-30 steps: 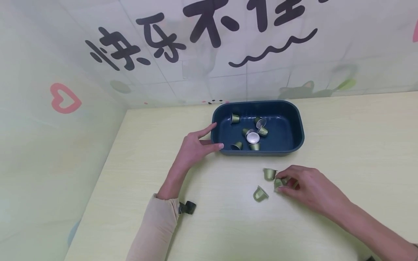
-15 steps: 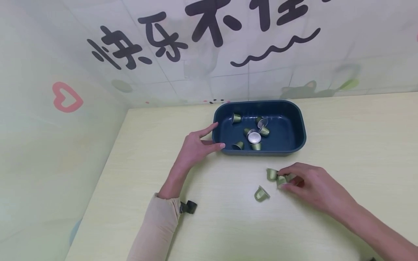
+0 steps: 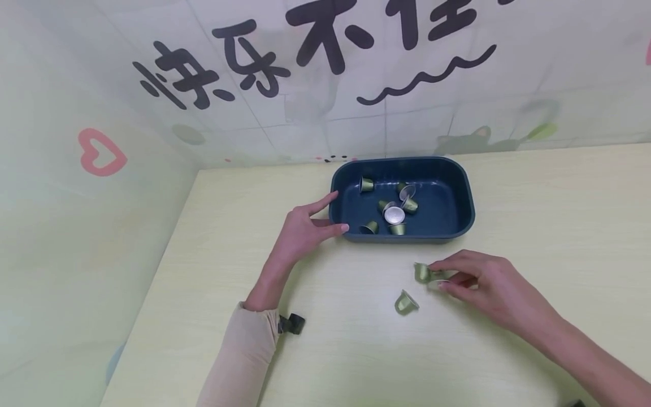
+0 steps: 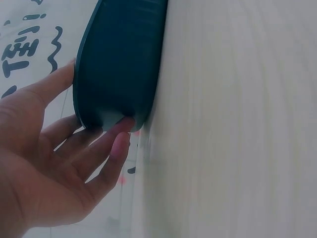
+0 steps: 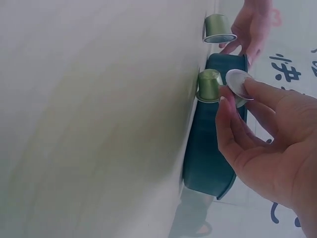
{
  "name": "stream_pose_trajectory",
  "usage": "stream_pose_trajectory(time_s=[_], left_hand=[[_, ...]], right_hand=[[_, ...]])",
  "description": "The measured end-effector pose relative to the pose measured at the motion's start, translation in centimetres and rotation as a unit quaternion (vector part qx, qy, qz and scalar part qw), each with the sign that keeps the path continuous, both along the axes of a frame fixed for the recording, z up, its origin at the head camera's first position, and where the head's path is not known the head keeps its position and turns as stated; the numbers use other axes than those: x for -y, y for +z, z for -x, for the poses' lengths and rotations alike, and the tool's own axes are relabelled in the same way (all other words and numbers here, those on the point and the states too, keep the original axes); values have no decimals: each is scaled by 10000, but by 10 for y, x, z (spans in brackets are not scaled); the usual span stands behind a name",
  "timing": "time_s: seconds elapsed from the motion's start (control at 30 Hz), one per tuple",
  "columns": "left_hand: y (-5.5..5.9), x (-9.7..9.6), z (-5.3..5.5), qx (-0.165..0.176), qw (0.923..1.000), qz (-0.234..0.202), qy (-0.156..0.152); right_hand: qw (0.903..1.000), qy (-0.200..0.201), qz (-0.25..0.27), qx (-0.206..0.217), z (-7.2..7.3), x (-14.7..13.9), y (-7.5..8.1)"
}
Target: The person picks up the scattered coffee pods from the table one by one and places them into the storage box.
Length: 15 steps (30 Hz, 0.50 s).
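My right hand (image 3: 490,285) pinches a green coffee capsule (image 5: 238,83) between thumb and fingers, its silver lid partly in view. Close by its fingertips stands a second green capsule (image 3: 421,273), lid down in the right wrist view. A third capsule (image 3: 406,303) lies tilted on the table, nearer the front. My left hand (image 3: 304,233) touches the left end of a dark blue bin (image 3: 454,233) with fairly straight, spread thumb and fingers. Inside the bin, several more green capsules (image 3: 394,215) lie loosely, some showing silver lids.
The bin stands at the back of the pale wooden table (image 3: 346,350), close to the wall (image 3: 315,130) with black lettering. Another wall (image 3: 61,226) borders the table on the left. A black strap piece (image 3: 292,324) sits at the left cuff.
My right hand has shifted slightly right and toward the bin, tilting the pinched capsule so more of its lid shows. The left hand and bin keep their place.
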<state>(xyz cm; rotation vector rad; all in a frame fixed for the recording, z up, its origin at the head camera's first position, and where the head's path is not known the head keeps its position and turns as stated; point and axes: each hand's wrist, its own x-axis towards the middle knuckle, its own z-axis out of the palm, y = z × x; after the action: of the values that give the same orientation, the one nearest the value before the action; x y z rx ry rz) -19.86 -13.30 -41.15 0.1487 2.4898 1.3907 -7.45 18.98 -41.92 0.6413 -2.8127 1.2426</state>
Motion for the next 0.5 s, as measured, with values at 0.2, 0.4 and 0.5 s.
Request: stream_pose_trajectory(time_s=[0.2, 0.4, 0.5], left_hand=[[0, 0, 0, 14, 10000, -44, -41], [0, 1, 1, 0, 10000, -66, -57], [1, 1, 1, 2, 10000, -44, -78]], right_hand=[[9998, -31, -35, -186, 1, 1, 4], [9994, -45, -61, -323, 4, 3, 10], [9994, -27, -72, -327, 6, 4, 12]])
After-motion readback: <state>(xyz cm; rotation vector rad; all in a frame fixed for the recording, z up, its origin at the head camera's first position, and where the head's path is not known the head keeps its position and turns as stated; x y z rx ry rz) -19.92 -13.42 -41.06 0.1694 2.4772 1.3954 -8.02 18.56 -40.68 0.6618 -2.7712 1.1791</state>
